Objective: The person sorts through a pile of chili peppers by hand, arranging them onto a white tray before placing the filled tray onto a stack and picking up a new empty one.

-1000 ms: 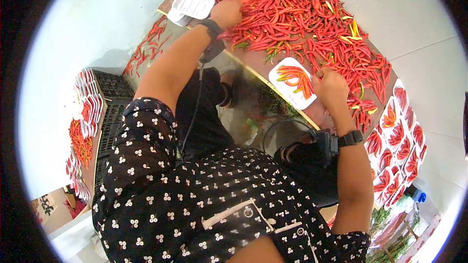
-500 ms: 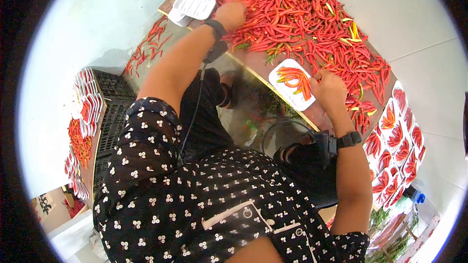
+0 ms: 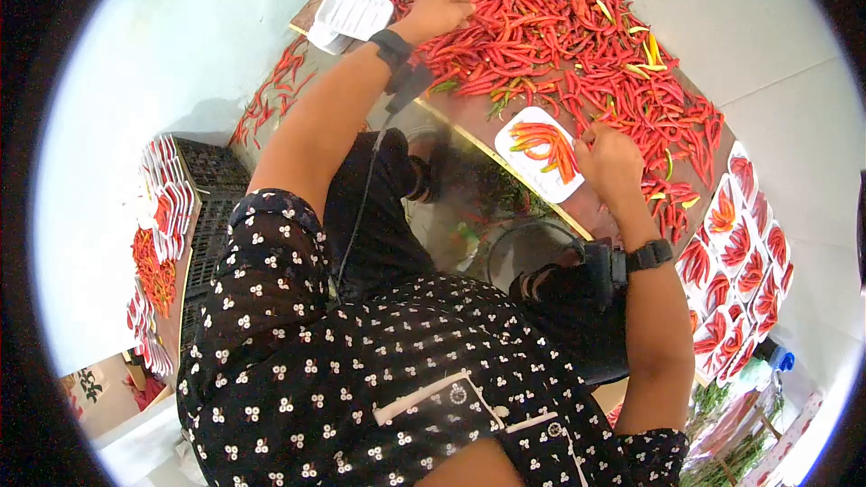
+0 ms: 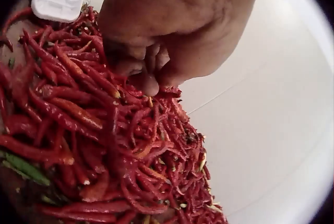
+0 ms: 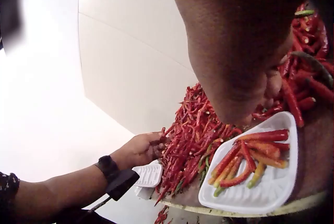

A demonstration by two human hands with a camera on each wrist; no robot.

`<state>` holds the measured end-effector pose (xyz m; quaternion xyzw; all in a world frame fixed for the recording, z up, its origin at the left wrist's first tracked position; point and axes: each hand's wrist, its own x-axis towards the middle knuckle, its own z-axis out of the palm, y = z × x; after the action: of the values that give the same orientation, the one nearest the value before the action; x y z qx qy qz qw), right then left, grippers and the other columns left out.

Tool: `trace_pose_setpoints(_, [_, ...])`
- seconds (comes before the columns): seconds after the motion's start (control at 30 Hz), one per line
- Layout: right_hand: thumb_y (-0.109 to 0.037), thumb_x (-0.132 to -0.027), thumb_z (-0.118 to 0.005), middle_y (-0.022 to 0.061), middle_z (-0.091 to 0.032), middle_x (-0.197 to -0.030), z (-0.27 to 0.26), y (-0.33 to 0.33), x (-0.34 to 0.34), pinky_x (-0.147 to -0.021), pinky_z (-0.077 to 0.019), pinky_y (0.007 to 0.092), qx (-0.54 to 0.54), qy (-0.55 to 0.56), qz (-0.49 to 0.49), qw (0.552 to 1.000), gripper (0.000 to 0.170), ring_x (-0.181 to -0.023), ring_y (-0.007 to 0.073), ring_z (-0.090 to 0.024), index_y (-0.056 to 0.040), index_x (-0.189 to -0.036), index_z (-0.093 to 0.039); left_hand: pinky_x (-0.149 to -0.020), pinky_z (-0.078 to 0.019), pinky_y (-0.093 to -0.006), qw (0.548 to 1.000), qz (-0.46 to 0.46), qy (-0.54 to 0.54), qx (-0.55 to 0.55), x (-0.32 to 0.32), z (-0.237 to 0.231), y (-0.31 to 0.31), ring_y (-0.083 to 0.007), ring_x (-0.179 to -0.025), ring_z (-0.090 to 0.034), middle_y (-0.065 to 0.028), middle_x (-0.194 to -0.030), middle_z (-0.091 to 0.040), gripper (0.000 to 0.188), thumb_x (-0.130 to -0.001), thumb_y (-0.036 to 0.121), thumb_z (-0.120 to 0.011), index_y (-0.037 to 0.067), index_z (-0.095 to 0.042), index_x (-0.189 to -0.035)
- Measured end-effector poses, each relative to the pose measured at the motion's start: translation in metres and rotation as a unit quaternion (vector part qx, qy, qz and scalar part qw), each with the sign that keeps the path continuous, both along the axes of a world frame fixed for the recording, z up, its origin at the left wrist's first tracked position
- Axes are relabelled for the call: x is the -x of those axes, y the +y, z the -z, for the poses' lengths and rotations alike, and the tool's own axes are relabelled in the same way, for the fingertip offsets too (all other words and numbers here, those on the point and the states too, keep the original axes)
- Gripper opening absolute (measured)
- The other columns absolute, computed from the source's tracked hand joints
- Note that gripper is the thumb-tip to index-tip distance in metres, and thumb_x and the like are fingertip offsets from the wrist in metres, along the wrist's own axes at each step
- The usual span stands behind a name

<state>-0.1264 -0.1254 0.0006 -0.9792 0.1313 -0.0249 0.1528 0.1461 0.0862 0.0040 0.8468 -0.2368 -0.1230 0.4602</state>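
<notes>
A wide heap of red chilies [image 3: 532, 22] covers the table. My left hand [image 3: 439, 13] is at its left part; in the left wrist view the hand [image 4: 177, 31] has curled fingers low over the chilies [image 4: 78, 109], with red chili at the fingertips. A white tray [image 5: 269, 199] holding several red, orange and yellowish chilies [image 5: 250, 153] lies by the table's near edge. Beside the tray [image 3: 518, 162], on its right, is my right hand [image 3: 615, 162], its fingers bent at the heap's edge. Whether those fingers grip anything is hidden in the right wrist view, behind the hand [image 5: 235, 78].
Stacked white trays [image 3: 354, 13] stand at the table's left end, close to my left wrist. Many filled trays [image 3: 735, 261] cover the area at right. At far left, more filled trays [image 3: 167, 194] sit near a black crate [image 3: 212, 207]. Loose chilies [image 3: 281, 90] lie left of the table.
My left hand has shifted slightly forward and to the right over the heap. The right hand and the tray beside it have barely moved.
</notes>
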Motion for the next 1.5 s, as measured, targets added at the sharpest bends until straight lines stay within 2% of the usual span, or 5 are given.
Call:
trace_pose_setpoints(0.23, [-0.025,-0.073,-0.06,0.017,-0.062,-0.072,-0.001,0.001,-0.001,-0.065,-0.048,0.0442,-0.012,0.012,0.011,1.0,0.021,-0.072,0.0341,-0.061,-0.0058,-0.079,-0.063,-0.06,-0.0468,-0.0249,0.999,-0.035,0.021,0.007,0.024,-0.018,-0.012,-0.0115,-0.067,-0.058,-0.0048,-0.079,-0.064,0.02,-0.083,0.02,-0.06,0.002,-0.059,-0.093])
trace_pose_setpoints(0.4, [-0.023,-0.073,-0.06,0.0155,-0.062,-0.07,0.007,-0.001,-0.003,-0.064,-0.0479,0.0428,-0.026,-0.03,-0.015,0.999,0.019,-0.069,0.0323,-0.061,-0.0058,-0.082,-0.063,-0.061,-0.0466,-0.0243,0.974,0.086,0.155,0.141,0.035,-0.009,-0.029,-0.0113,-0.069,-0.057,-0.0027,-0.083,-0.061,0.024,-0.087,0.02,-0.057,0.004,-0.055,-0.104])
trace_pose_setpoints(0.93, [-0.015,-0.076,-0.064,0.0067,-0.064,-0.068,-0.001,0.004,-0.007,-0.055,-0.0463,0.0272,-0.225,-0.149,-0.009,0.963,0.021,-0.059,0.0123,-0.06,-0.0019,-0.093,-0.063,-0.066,-0.0457,-0.0244,0.902,0.384,0.189,-0.051,0.113,-0.021,-0.071,-0.0088,-0.074,-0.056,-0.0026,-0.084,-0.063,0.025,-0.081,0.018,-0.055,0.003,-0.06,-0.1])
trace_pose_setpoints(1.07, [-0.015,-0.077,-0.064,0.008,-0.064,-0.068,0.003,0.001,-0.007,-0.055,-0.0465,0.0266,-0.237,-0.148,-0.034,0.96,0.019,-0.059,0.0118,-0.059,-0.0012,-0.091,-0.063,-0.052,-0.0461,-0.022,0.901,0.393,0.174,-0.065,0.114,-0.003,-0.074,-0.0082,-0.06,-0.057,-0.0016,-0.07,-0.061,0.027,-0.079,0.02,-0.061,0.002,-0.063,-0.099])
trace_pose_setpoints(1.5, [-0.02,-0.078,-0.062,0.0128,-0.065,-0.072,0.004,0.004,-0.006,-0.06,-0.0479,0.0309,-0.202,-0.047,-0.046,0.977,0.022,-0.063,0.0192,-0.063,-0.0013,-0.088,-0.066,-0.065,-0.046,-0.0279,0.881,0.431,0.116,-0.155,0.117,0.009,-0.076,-0.0099,-0.069,-0.055,-0.0013,-0.074,-0.061,0.024,-0.087,0.025,-0.052,0.004,-0.064,-0.088])
